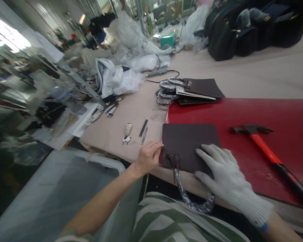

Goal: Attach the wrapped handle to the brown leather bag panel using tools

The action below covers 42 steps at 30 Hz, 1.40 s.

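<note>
Curled, your left hand (148, 156) touched the brown panel (188, 139) at its edge, pinch unclear; your gloved right hand (223, 171) lay spread atop.

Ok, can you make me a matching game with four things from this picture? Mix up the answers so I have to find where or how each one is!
1. Hammer
2. Left hand
3. Right hand
4. Small box

A. Gloved, spread on the dark panel
B. Teal, far back
C. Lying on the red sheet
D. Bare, at the panel's left edge

Right pairs: 1-C, 2-D, 3-A, 4-B
</note>
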Motion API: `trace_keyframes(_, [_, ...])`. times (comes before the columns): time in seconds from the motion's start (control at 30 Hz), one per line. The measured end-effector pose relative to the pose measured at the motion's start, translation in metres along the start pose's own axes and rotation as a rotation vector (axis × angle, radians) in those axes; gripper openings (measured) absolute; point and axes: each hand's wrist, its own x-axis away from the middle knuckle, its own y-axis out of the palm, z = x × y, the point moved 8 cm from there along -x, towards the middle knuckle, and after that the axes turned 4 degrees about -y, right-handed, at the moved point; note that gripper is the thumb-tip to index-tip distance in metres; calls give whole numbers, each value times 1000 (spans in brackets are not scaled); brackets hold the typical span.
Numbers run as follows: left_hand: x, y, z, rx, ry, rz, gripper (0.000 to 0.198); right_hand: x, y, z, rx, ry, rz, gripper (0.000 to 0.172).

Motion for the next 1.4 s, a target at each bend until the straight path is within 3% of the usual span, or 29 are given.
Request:
trace_keyframes(0.13, [-24, -43, -52, -211, -309, 119, 23, -2, 13, 8, 61, -14, 57, 59])
trace_keyframes(0.23, [-42, -68, -94, -370, -584, 55, 20, -4, 15, 10, 82, -67, 95, 60])
trace_keyframes(0.3, [-56, -75, -110, -420, -671, 2, 18, -4, 14, 9, 95, -78, 107, 60])
trace_keyframes(0.47, [-88, -65, -126, -417, -719, -120, 13, -6, 15, 8, 79, -53, 80, 58])
trace_keyframes(0.7, [-98, -46, -129, -530, -796, -365, 19, -5, 9, 1, 56, 34, -33, 61])
trace_keyframes(0.8, [-95, -47, -135, -480, -832, -384, 19, -4, 10, 1, 25, 88, -84, 65])
trace_keyframes(0.9, [-81, -53, -138, -136, -935, -267, 15, -3, 10, 1, -4, 105, -93, 67])
trace_keyframes(1.0, [-63, -57, -130, 302, -960, -78, 22, -3, 10, 1, -30, 108, -90, 67])
trace_keyframes(1.1, [-49, -46, -105, 671, -867, 9, 39, -2, 10, 1, -45, 108, -87, 67])
trace_keyframes(1.27, [-27, 3, -48, 1090, -793, 20, 59, -3, 9, -1, -55, 103, -78, 67])
trace_keyframes(1.4, [-25, 45, -12, 1133, -707, -9, 52, -4, 7, 1, -90, 98, -59, 63])
